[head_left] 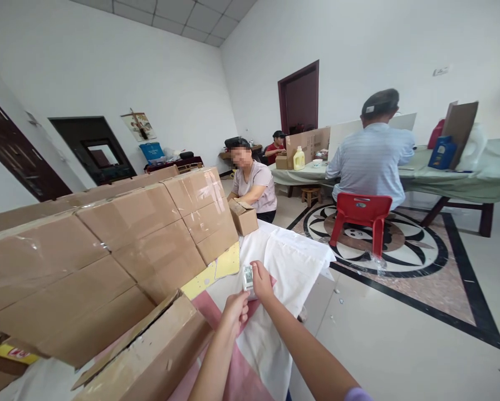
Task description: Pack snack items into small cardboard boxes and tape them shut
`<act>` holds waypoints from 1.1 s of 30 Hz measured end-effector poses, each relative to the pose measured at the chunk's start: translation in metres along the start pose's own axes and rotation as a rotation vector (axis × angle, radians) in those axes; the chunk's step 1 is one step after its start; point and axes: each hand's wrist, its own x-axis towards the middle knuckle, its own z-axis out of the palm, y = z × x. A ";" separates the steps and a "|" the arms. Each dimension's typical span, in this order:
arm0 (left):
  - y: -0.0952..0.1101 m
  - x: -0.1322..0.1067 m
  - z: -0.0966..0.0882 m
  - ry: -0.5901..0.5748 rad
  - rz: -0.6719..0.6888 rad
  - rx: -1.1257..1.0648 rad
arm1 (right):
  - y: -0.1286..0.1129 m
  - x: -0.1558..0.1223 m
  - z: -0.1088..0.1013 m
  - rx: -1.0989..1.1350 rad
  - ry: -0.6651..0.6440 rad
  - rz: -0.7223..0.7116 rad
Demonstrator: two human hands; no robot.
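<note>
Above the cloth-covered table [270, 334], both of my hands hold a small flat packet [249, 275], whitish with a dark green printed patch. My right hand [262, 281] grips its right side, the thumb lying along the upper edge. At the lower end, my left hand [235, 309] pinches it with curled fingers. The packet's print is too small to read, and my right hand partly covers it. Beneath my hands lie the white cloth and a pink strip. A yellow sheet [228, 262] lies just beyond them.
Tall taped cardboard panels [150, 245] stand along the left, with a long cardboard box [150, 356] in front. A small carton [244, 218] sits at the far end near a seated person. Another person sits on a red chair [361, 209] at a green-covered table [454, 181].
</note>
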 end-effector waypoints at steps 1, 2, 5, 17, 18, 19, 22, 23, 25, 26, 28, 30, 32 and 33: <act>-0.002 0.000 0.000 -0.002 -0.004 0.000 | 0.000 0.000 0.000 -0.001 0.000 -0.002; -0.003 0.001 -0.001 -0.007 -0.007 -0.001 | 0.001 0.000 0.000 -0.002 0.001 -0.003; -0.007 0.001 -0.002 -0.018 -0.006 0.000 | 0.002 0.000 0.000 -0.006 0.008 -0.004; -0.016 0.003 -0.006 0.016 0.011 0.038 | -0.002 0.000 -0.001 -0.007 0.000 0.002; -0.017 0.003 -0.008 0.022 0.005 0.050 | -0.001 0.000 -0.001 -0.007 -0.004 0.009; -0.018 0.003 -0.011 0.021 -0.002 0.061 | 0.000 0.000 0.000 -0.008 -0.007 0.016; -0.018 0.003 -0.018 -0.023 -0.029 0.085 | 0.005 0.001 0.002 -0.008 -0.019 0.035; -0.018 0.003 -0.019 -0.041 -0.039 0.092 | 0.006 0.002 0.002 -0.008 -0.022 0.040; -0.017 0.004 -0.020 -0.061 -0.055 0.104 | 0.008 0.002 0.002 -0.009 -0.028 0.046; -0.017 0.004 -0.020 -0.064 -0.058 0.107 | 0.008 0.002 0.003 -0.010 -0.030 0.046; -0.016 0.005 -0.019 -0.064 -0.059 0.108 | 0.009 0.002 0.003 -0.013 -0.032 0.047; -0.016 0.005 -0.019 -0.068 -0.060 0.102 | 0.009 0.002 0.003 -0.015 -0.033 0.050; -0.016 0.005 -0.019 -0.084 -0.061 0.089 | 0.009 0.002 0.003 -0.015 -0.033 0.054; -0.015 0.005 -0.020 -0.096 -0.063 0.080 | 0.009 0.002 0.003 -0.014 -0.034 0.054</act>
